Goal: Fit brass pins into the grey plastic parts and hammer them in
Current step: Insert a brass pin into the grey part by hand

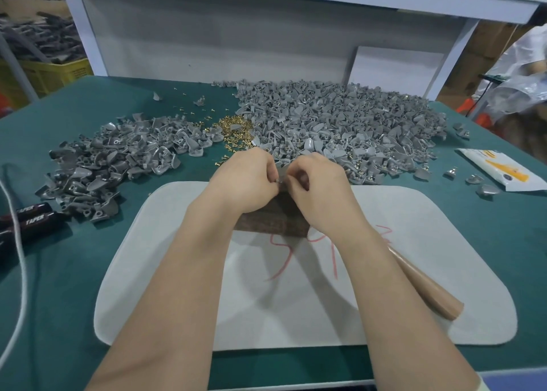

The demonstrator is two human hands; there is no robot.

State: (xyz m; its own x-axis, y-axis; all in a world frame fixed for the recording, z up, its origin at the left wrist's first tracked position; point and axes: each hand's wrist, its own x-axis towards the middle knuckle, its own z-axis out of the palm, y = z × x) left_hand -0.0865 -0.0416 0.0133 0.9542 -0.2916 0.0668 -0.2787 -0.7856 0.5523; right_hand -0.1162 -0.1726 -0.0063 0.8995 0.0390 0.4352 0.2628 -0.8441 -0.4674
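Grey plastic parts are lying in two heaps on the green worktop [88, 109]: a smaller, darker-looking left heap [112, 160] and a much bigger right heap [340, 118] spreading across the far side. They are small curved pieces, shell-like with a lug at one end, and some in the right heap are showing a glint of brass. Between the heaps a loose pile of pins [235, 131] is shining gold, with strays scattered around it. Both hands are meeting over the far end of a dark wooden block [272, 219] that is sitting on a white mat [177, 272]. The left hand [245, 180] and right hand [316, 186] are curling their fingers tightly together, pinching one small part [278, 180] between them; whether a pin is in it I cannot tell. A hammer handle [423, 284] is lying on the mat under the right forearm. Red scribbles are marking the mat near the block.
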